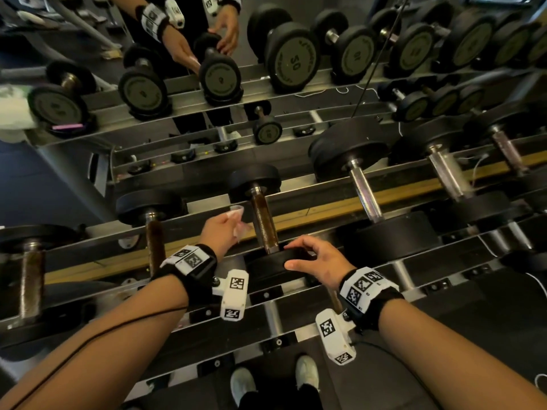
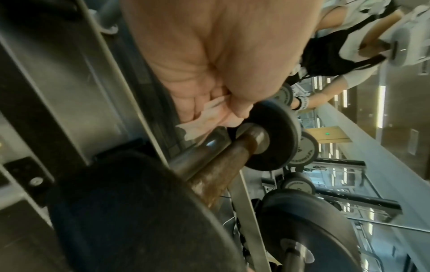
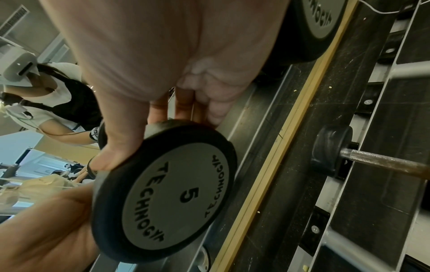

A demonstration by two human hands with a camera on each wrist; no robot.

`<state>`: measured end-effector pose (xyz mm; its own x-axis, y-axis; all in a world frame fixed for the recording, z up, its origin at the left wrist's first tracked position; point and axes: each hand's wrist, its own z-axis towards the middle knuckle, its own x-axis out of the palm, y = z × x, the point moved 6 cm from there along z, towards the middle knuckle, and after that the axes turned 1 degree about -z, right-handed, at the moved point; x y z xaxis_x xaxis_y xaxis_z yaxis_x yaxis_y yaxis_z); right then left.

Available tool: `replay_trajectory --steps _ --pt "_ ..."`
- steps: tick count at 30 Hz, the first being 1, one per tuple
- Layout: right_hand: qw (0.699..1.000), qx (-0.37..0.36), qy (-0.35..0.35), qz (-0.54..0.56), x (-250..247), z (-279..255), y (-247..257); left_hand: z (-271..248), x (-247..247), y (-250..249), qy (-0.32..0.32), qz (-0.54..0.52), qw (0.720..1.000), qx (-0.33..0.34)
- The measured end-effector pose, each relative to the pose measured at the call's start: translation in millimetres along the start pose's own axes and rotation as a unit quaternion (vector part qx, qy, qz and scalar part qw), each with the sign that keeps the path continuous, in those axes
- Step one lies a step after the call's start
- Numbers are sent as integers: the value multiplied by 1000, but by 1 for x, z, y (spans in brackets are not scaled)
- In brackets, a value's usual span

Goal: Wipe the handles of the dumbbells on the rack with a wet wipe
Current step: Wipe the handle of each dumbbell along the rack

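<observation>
Right hand (image 1: 315, 257) curled over near head of the "5" dumbbell (image 3: 167, 191) at front rail of rack (image 1: 340, 211). Left hand (image 1: 220, 232) pinching crumpled wet wipe (image 1: 238, 220), just left of rusty handle (image 1: 265, 224). Farther back, mirror (image 1: 88, 31).

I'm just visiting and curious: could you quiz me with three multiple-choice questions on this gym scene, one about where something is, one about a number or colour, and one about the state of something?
1. Where is the wet wipe?
A. On the floor
B. In the left hand, just left of the dumbbell handle
C. Draped over the rack's top shelf

2. What number is printed on the dumbbell end that the right hand grips?
A. 5
B. 20
C. 12

3. How does that handle look?
A. Bright blue
B. Brown and rusty
C. Wrapped in tape

Answers: B, the left wrist view shows the fingers pinching the wipe beside the handle; A, the right wrist view shows a 5; B, the bar is brown and mottled.
</observation>
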<state>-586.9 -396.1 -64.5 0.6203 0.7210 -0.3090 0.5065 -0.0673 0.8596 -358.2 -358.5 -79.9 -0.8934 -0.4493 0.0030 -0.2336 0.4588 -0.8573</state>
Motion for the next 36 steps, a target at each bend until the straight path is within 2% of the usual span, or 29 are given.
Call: replay_trajectory --steps 3,6,13,16,18,20,25,29,32,36 --pt "1000 2 -1 5 1 -1 0 -4 27 11 45 -81 995 -47" --pt "1000 3 1 13 1 -1 0 -10 30 17 47 -118 989 -72" --pt "1000 13 6 -1 1 -3 7 -34 23 16 87 -57 992 -70" --pt "999 20 25 -40 0 -2 14 -47 19 7 100 -30 993 -54" --pt "995 15 40 -90 -4 -2 21 -53 19 -4 85 -10 996 -39" --pt "990 2 57 -132 -12 -3 30 -57 22 -15 58 -36 997 -36" --pt "980 -56 75 -174 -74 -22 59 -70 55 -46 30 -111 993 -30" --pt "963 -109 19 -246 -153 -43 66 -72 105 -59 27 -163 985 -57" --pt "959 -104 -4 -264 -199 -49 48 -66 147 -60 25 -229 969 -84" --pt "973 -88 27 -210 -221 -47 21 -65 194 -55 45 -229 968 -88"
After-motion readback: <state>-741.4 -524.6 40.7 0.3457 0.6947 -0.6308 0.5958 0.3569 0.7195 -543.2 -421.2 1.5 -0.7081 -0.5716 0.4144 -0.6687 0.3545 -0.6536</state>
